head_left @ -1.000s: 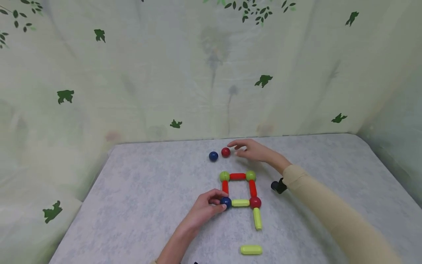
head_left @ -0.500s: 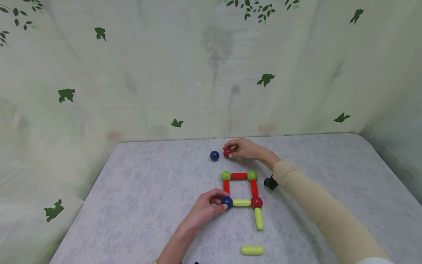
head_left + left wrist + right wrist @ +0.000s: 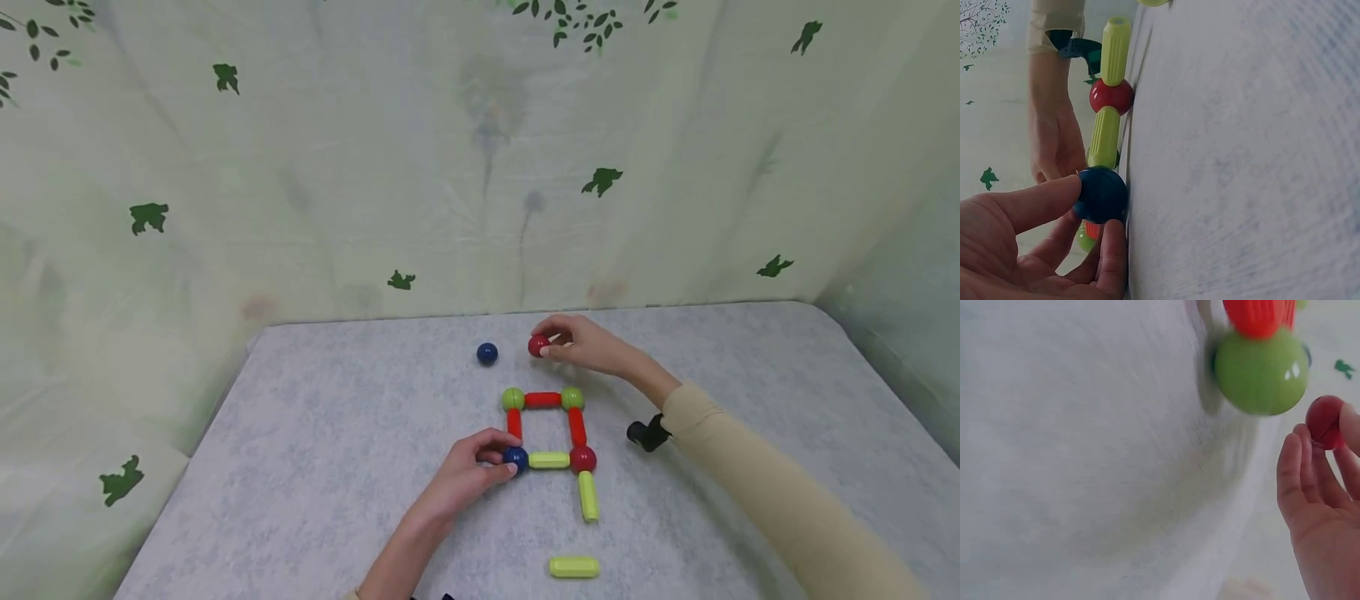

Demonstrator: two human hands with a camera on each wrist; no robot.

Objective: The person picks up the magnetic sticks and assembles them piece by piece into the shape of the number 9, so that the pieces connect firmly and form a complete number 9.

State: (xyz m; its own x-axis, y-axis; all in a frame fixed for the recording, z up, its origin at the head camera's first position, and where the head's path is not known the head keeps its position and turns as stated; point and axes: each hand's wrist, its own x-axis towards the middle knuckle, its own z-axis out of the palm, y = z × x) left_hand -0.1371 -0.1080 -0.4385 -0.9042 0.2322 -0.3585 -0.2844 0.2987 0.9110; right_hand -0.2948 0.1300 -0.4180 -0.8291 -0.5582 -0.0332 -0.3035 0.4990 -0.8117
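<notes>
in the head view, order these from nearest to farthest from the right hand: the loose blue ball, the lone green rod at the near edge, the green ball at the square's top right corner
From the right hand:
1. Green ball at the square's top right corner, just below the hand.
2. Loose blue ball, to its left.
3. Lone green rod, far down at the near edge.

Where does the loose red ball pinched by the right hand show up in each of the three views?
Head: red ball at the right hand's fingertips, beyond the frame's far edge.
Left wrist: not identifiable; hidden behind the hand.
Right wrist: right edge, between fingertips.
Shared landmark: the frame's green ball.
</notes>
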